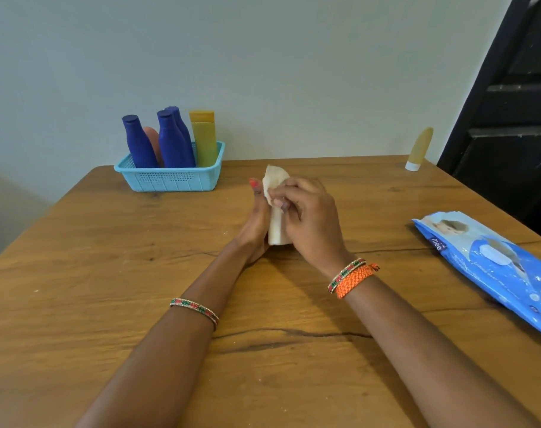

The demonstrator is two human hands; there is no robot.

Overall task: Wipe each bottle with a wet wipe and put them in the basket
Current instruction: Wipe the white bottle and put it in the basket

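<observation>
Left hand (256,220) and right hand (309,217) — both clamped on white bottle (276,230), wet wipe (273,180) over it

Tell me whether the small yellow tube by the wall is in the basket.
Out. The small yellow tube stands cap-down on the wooden table, far from the blue plastic basket.

home room | wooden table (108,304), plain wall (293,72), baby-wipes pack (494,267)
</observation>
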